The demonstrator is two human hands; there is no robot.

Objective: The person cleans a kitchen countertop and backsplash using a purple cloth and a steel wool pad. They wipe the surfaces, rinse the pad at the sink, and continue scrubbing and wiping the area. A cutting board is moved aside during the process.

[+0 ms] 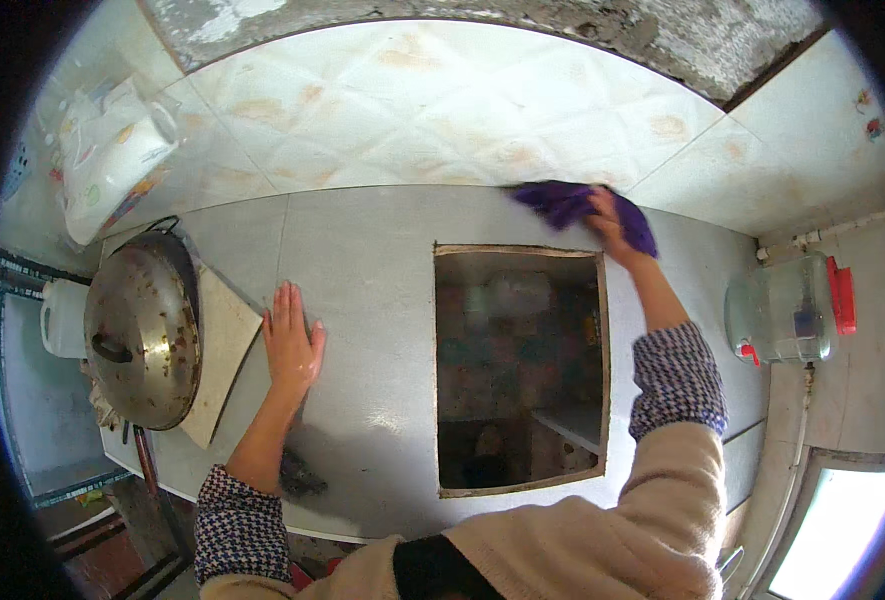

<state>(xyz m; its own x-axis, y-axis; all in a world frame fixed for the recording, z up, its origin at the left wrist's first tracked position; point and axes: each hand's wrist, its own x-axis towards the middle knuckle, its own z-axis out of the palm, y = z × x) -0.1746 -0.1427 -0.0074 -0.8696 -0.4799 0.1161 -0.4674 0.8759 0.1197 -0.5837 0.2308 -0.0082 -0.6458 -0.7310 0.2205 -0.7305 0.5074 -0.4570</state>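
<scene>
My right hand (613,229) grips a purple cloth (641,221) at the back of the grey tiled countertop (360,300), close to where it meets the wall. The cloth lies bunched and spread to both sides of the fingers, its left end blurred. My left hand (292,337) rests palm down on the counter, fingers pointing to the wall and thumb spread, with nothing in it. Just left of its fingertips is the corner of a pale flat board (228,330). Between my arms a rectangular cutout (521,360) opens through the counter onto a dark space below.
A wok with a stained metal lid (146,330) sits on the board, its handle jutting over the front edge. Dark scouring mesh (300,476) lies near my left forearm. At right are a clear container with red cap and tap (780,307) and a pipe (802,420). A plastic-wrapped roll (119,165) hangs upper left.
</scene>
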